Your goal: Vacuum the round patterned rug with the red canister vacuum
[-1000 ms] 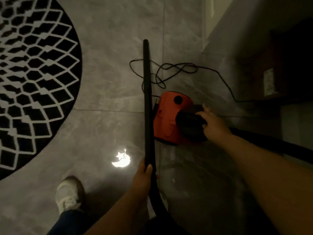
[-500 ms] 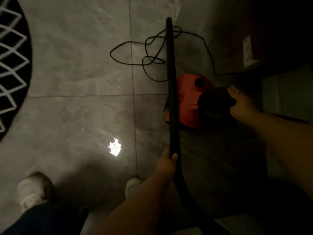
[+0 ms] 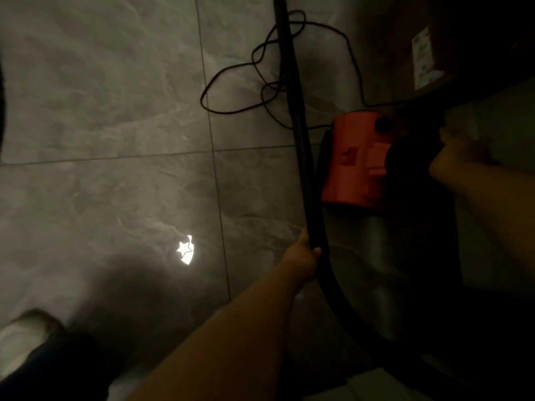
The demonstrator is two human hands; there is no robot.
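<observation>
Grey marbled stone-tile floor [image 3: 101,111] fills most of the frame, dim light, grout lines crossing near centre. Long black vacuum wand and hose [image 3: 298,134] runs from top centre down, curving off toward lower right. Red canister vacuum with black round top [image 3: 354,163] sits on the floor right of centre, just right of the wand. The round patterned rug is only a dark sliver at the far left edge [image 3: 1,91], pattern not readable. Dark cabinet or box with a pale label [image 3: 425,59] in upper right, mostly in shadow. Thin black power cord [image 3: 237,82] lies in loose loops at top centre, passing behind the wand and trailing right. Left hand [image 3: 302,260] below centre, fingers wrapped round the wand. Right hand [image 3: 460,157] at right, on the canister's black top; fingers blurred and dark, cannot tell whether curled. White shoe [image 3: 26,334] in lower left corner. Bright star-and-crescent light patch [image 3: 186,250] on the floor below centre.
</observation>
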